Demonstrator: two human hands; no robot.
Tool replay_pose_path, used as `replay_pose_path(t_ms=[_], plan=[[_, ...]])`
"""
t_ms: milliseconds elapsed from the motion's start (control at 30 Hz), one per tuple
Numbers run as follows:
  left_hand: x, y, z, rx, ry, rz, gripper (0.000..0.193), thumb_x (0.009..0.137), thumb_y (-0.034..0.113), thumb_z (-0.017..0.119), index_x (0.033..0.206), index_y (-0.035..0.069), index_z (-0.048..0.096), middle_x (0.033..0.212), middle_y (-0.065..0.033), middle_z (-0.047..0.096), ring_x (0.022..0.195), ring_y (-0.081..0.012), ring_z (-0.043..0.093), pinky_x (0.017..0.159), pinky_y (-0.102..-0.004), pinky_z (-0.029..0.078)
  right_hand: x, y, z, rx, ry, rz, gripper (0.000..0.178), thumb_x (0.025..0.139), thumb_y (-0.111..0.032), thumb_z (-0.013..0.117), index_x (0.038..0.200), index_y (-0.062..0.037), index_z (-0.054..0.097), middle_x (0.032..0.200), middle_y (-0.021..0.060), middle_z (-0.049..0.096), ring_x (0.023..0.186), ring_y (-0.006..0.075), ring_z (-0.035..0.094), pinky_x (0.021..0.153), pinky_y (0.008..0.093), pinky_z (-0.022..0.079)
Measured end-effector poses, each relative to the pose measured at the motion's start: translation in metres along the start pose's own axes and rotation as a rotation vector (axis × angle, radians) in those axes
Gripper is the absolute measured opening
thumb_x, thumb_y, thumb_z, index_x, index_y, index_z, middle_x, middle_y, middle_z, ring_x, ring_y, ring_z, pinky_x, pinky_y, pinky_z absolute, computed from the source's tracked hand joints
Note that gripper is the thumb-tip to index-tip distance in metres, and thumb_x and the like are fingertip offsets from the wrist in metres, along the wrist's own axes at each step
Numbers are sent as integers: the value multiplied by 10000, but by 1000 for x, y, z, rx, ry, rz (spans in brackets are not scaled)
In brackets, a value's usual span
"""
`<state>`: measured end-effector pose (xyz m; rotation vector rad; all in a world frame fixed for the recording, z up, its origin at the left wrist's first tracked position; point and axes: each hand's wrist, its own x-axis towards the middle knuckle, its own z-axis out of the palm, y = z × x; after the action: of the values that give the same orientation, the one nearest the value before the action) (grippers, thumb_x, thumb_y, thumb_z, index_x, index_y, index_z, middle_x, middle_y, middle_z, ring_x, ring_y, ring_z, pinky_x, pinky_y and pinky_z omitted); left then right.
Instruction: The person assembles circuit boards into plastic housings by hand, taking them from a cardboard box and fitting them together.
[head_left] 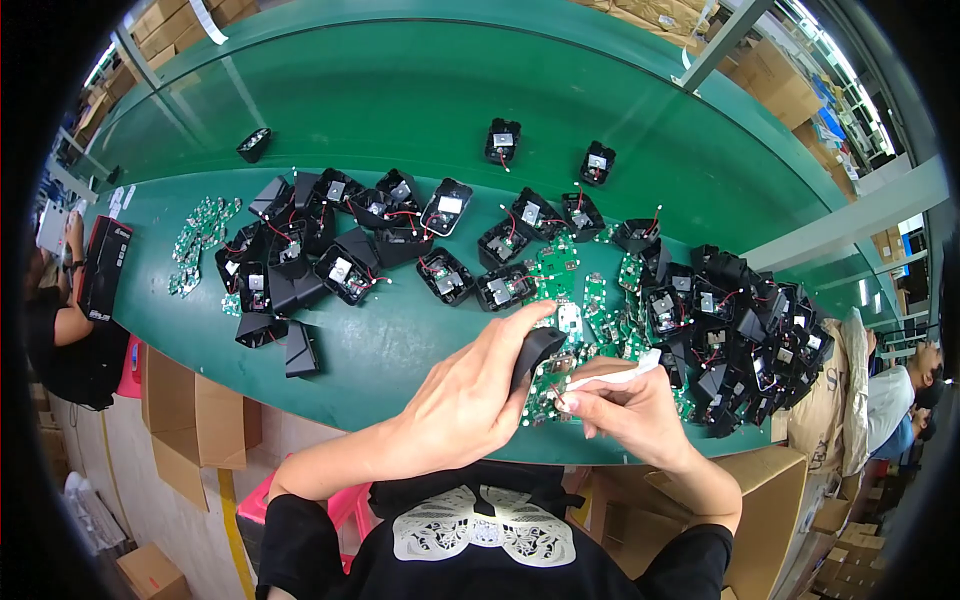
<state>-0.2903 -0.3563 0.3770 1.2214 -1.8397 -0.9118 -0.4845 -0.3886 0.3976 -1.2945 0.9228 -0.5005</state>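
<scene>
My left hand [462, 388] is closed around a black plastic housing [538, 350], which stands tilted near the table's front edge. A green circuit board [546, 390] shows beside the housing, between my two hands; whether it is still joined to it I cannot tell. My right hand [628, 412] is closed, with fingertips pinched at the board's right edge. A slender white tool [622, 376] lies in its grip, its tip hidden by the fingers. Loose green circuit boards [557, 262] are heaped just beyond both hands.
Black housings with red wires [348, 273] spread over the left and middle of the green table [390, 350]. A dense pile of housings [745, 325] stands at the right. More boards [200, 240] lie far left, near a black box [103, 268]. Cardboard boxes [195, 420] stand below the edge.
</scene>
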Motion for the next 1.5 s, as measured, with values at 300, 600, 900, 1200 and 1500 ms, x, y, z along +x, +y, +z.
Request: replay_pose_path(t_ms=[300, 600, 900, 1200, 1500], plan=[[-7, -9, -5, -462, -212, 7, 661, 791, 53, 465, 1347, 2, 110, 1321, -235, 256, 1254, -362, 297, 1031, -424, 241, -1, 2, 6, -40, 68, 102, 153, 810, -94, 650, 936, -11, 674, 669, -20, 626, 502, -7, 448, 424, 166, 320], [-12, -3, 5, -451, -35, -35, 512, 854, 74, 454, 1298, -6, 212, 1227, -216, 394, 1138, -334, 444, 965, -402, 334, 0, -6, 12, -21, 142, 111, 107, 776, -48, 672, 877, -12, 661, 668, -21, 619, 533, -13, 488, 439, 139, 363], [-15, 1, 7, -495, 3, -91, 458, 845, 27, 426, 1272, -14, 266, 1189, -211, 450, 1072, -338, 502, 909, -390, 395, 10, 6, 18, -14, 49, -84, 437, 753, -32, 679, 1130, -8, 457, 956, 98, 587, 699, 99, 609, 513, 220, 470], [-12, -1, 3, -261, 89, -75, 409, 850, 27, 421, 1246, -13, 326, 1054, -202, 536, 890, -320, 593, 796, -384, 456, 15, 19, 32, 36, 178, -133, 337, 780, -69, 669, 997, -6, 420, 800, 60, 572, 616, 83, 576, 474, 217, 461], [-5, 2, -17, 66, -10, 111, 456, 749, -39, 503, 1189, -6, 390, 1042, -203, 541, 821, -352, 575, 733, -384, 470, 5, -17, -1, -211, -129, 8, 163, 771, -141, 692, 885, -27, 670, 749, 46, 634, 624, 66, 586, 471, 224, 443]])
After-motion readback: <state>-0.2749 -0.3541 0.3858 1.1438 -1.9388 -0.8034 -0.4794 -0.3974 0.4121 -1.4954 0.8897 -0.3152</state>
